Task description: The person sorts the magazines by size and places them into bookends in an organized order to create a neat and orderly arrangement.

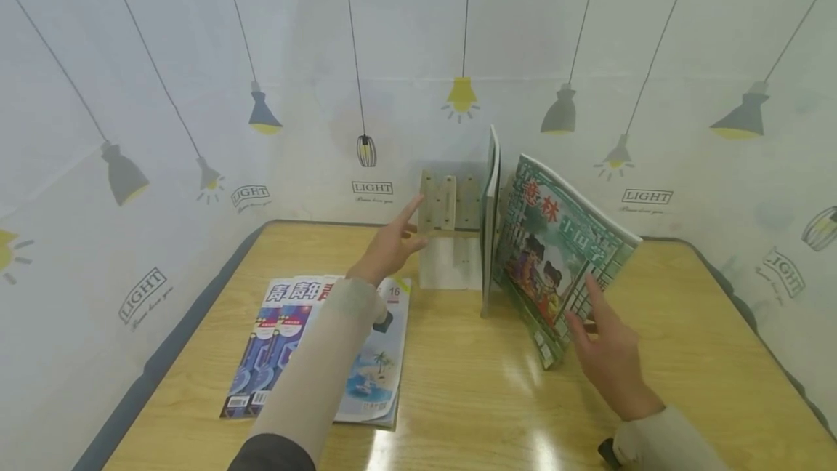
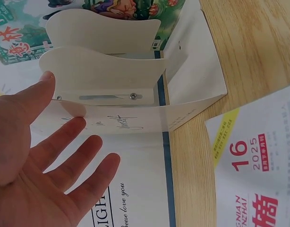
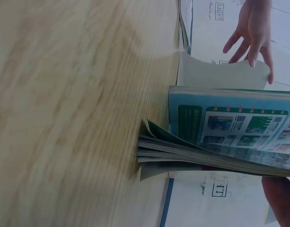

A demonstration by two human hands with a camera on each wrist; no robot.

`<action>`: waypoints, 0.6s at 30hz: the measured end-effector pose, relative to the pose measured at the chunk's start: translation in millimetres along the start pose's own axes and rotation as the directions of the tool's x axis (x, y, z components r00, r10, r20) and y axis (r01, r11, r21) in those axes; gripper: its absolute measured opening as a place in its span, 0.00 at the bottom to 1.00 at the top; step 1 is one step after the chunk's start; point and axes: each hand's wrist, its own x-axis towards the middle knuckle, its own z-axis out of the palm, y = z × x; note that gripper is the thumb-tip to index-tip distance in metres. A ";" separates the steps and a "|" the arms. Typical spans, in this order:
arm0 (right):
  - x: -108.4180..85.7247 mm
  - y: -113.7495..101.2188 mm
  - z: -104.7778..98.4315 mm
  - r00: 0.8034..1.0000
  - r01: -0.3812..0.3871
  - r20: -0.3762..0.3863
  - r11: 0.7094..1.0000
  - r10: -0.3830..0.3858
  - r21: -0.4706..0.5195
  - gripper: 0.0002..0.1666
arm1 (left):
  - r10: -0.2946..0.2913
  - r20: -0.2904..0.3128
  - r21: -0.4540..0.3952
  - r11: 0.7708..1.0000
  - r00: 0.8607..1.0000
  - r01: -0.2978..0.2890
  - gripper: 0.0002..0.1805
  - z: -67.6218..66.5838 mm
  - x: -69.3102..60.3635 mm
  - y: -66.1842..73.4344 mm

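In the head view a green illustrated magazine leans to the right with its lower edge on the table; my right hand holds it by its near edge. The right wrist view shows its page edges slightly fanned above my thumb. Just left of it another magazine stands upright in a white divided rack. At the rack's left end is my left hand, fingers extended. In the left wrist view that hand has its thumb and fingers spread around the outer panel; contact is unclear.
Several overlapping magazines lie flat on the wooden table, left of the rack and under my left forearm. A wall covering printed with lamps rises behind and beside the table.
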 end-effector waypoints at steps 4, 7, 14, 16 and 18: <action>4.1 -3.1 10.5 1.000 0.000 -0.007 1.000 0.000 0.017 0.34 | 0.010 -0.003 0.000 1.000 1.000 -0.010 0.44 -0.6 -0.5 -0.5; 6.9 -3.7 17.8 0.999 0.022 -0.029 1.000 -0.021 0.022 0.33 | 0.011 -0.004 -0.005 1.000 1.000 -0.011 0.44 -1.1 -1.1 0.1; 10.6 -4.1 30.9 1.000 -0.011 -0.004 1.000 0.011 0.025 0.35 | 0.008 -0.008 -0.015 1.000 1.000 -0.008 0.44 0.0 -1.1 0.0; 11.8 -4.1 34.5 0.999 -0.034 0.010 0.999 0.033 0.029 0.40 | 0.010 -0.006 -0.013 1.000 1.000 -0.011 0.44 0.2 -1.1 -0.1; 13.2 -3.5 38.9 1.000 -0.027 0.010 0.999 0.027 0.029 0.45 | 0.008 -0.002 -0.017 1.000 1.000 -0.008 0.44 0.0 -1.3 -0.2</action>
